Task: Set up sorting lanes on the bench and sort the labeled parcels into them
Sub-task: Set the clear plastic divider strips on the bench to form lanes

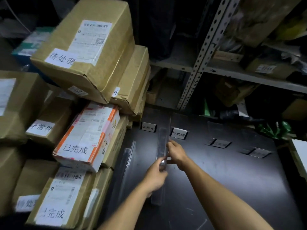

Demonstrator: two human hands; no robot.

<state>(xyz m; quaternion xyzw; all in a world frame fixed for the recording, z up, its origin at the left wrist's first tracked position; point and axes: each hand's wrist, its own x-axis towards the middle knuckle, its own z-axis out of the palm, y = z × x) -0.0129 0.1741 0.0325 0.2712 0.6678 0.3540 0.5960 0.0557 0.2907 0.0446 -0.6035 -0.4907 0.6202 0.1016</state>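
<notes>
A long clear plastic divider strip [162, 138] stands lengthwise on the dark bench [224, 176]. My left hand [156, 176] pinches its near part, and my right hand [177, 152] grips it from the right, a little farther up. A second clear strip [128, 156] lies to the left on the bench. Two upright sign cards [148, 127] [178, 133] stand at the far end, one on each side of the held strip. Two more cards [219, 143] [257, 152] lie flat to the right. Labeled cardboard parcels [86, 52] are stacked at the left.
A white and orange parcel [86, 138] juts out of the stack toward the bench. Metal shelving [201, 52] with boxes and bags rises behind the bench. A green bag [274, 130] and a white box [300, 155] sit at the bench's right edge.
</notes>
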